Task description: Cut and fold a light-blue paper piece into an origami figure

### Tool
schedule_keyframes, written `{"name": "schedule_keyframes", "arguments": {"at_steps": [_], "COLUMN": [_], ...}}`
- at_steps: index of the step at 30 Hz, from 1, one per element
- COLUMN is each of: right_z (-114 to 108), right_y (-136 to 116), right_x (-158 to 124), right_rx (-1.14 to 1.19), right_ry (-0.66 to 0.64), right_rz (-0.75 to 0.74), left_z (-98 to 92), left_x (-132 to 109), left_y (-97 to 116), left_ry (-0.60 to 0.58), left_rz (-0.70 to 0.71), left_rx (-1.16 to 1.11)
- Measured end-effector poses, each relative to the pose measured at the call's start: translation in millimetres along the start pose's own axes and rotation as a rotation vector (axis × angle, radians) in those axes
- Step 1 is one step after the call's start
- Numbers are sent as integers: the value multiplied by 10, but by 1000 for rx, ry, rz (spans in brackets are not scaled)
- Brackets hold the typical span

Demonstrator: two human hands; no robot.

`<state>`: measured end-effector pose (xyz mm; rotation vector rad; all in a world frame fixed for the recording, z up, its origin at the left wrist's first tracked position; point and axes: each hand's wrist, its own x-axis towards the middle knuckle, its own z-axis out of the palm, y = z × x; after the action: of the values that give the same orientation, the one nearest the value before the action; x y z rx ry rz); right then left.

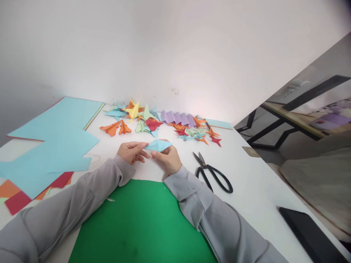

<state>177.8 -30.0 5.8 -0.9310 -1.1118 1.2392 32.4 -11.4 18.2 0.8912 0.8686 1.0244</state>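
Observation:
A small folded light blue paper (158, 145) is held up between my two hands, above the white table just beyond the green sheet (139, 219). My left hand (133, 152) pinches its left end between thumb and fingers, with the lower fingers slightly spread. The right end is gripped by my right hand (169, 157), thumb in front and fingers mostly hidden behind the paper. Folded paper pieces in yellow, orange, red, green and blue lie behind my hands, among them an orange one (110, 129) and a pleated purple strip (178, 118).
Black-handled scissors (211, 167) lie open right of my right hand. A black flat device (309, 233) rests at the table's right edge. Large light blue sheets (63, 128) and red and orange pieces (18, 202) cover the left side. A white wall stands behind.

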Motion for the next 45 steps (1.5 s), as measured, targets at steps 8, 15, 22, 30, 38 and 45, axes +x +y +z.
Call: {"name": "schedule_keyframes", "arguments": {"at_steps": [8,15,22,30,38,45], "right_z": [-38,13,4,-16,-10,-4], "right_y": [47,15,75,35,40,35], "right_x": [26,-2,14,-9,-18,-32], "right_rx": [-7,17,-115,-209,-174,-176], "right_ry": [28,174,59,54,-36,-76], "right_rz": [3,-105,-130,-115,6,27], "left_z": [-18,-24,-2,11,38,8], "left_x": [11,29,0,-2,-47,-22], "left_y": [-23,-28,-37,-69,-64,-53], "left_ry": [-44,-20,-39,-56,-16,-51], "left_rz": [34,50,82,168,184,190], "left_rx": [52,7,10,169,260,304]}}
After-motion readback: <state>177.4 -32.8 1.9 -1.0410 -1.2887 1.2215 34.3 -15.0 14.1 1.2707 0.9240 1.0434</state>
